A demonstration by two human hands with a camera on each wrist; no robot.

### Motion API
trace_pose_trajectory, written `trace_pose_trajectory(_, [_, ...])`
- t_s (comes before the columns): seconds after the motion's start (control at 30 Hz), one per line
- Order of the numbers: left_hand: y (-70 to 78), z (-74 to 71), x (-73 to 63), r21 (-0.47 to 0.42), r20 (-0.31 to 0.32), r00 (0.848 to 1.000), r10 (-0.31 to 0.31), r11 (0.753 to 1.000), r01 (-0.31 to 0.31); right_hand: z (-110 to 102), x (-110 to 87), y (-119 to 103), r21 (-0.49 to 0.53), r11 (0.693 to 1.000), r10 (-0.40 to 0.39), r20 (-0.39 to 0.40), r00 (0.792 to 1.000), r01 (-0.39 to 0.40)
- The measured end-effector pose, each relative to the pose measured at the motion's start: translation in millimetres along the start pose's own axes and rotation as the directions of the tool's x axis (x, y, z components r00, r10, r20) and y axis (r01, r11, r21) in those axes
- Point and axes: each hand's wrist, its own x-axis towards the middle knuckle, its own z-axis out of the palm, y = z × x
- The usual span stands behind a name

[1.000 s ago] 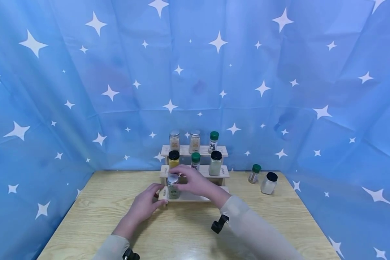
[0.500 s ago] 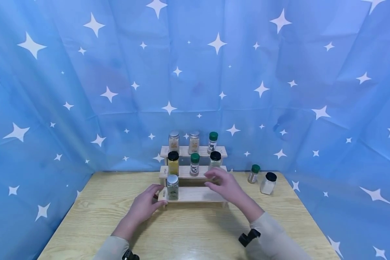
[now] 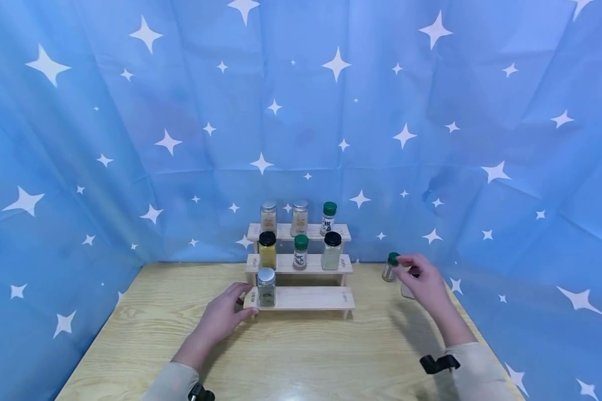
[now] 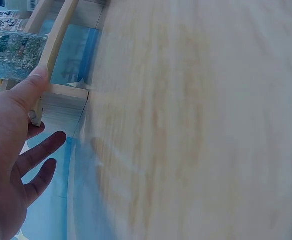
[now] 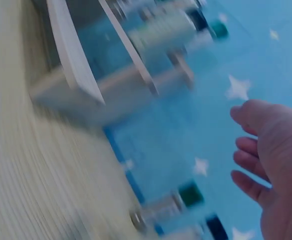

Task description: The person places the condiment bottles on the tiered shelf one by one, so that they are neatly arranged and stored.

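My left hand (image 3: 223,315) pinches the left end of the bottom shelf of a three-tier wooden spice rack (image 3: 306,299), the thumb (image 4: 33,82) on the front edge and the other fingers spread behind. A silver-capped jar of green herbs (image 3: 267,288) stands on that shelf, close by. My right hand (image 3: 428,284), fingers loosely bent and holding nothing, hovers over two jars on the table's right side. It partly covers a black-capped jar of white contents (image 3: 407,292); a green-capped jar (image 3: 388,272) is just left of its fingertips.
On the middle shelf stand a yellow spice jar (image 3: 267,253), a green-capped jar (image 3: 300,256) and a black-capped pale jar (image 3: 331,256). Two silver-capped jars (image 3: 299,221) and a green-capped jar (image 3: 328,221) line the top shelf. A blue star-patterned curtain (image 3: 205,100) surrounds the wooden table (image 3: 301,356).
My right hand has let go of the silver-capped herb jar on the bottom shelf and moved right to the two jars on the table. My left hand has stayed on the rack.
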Motion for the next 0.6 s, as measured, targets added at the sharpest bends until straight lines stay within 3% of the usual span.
trace_pose_trajectory(0.1, [0.5, 0.5, 1.7, -0.002, -0.007, 1.000, 0.003, 1.000, -0.003, -17, -1.0, 17, -0.037, 0.999, 0.039, -0.019, 0.999, -0.040])
trace_pose_trajectory(0.27, [-1.2, -0.1, 1.2, -0.004, -0.015, 1.000, 0.007, 1.000, -0.007, -27, -1.5, 42, -0.024, 0.997, 0.080, -0.008, 0.997, -0.080])
trace_pose_trajectory(0.6, [-2.1, 1.3, 1.9, -0.016, -0.014, 1.000, 0.009, 1.000, -0.010, -28, -2.5, 75, 0.002, 0.987, 0.157, 0.122, 0.980, -0.159])
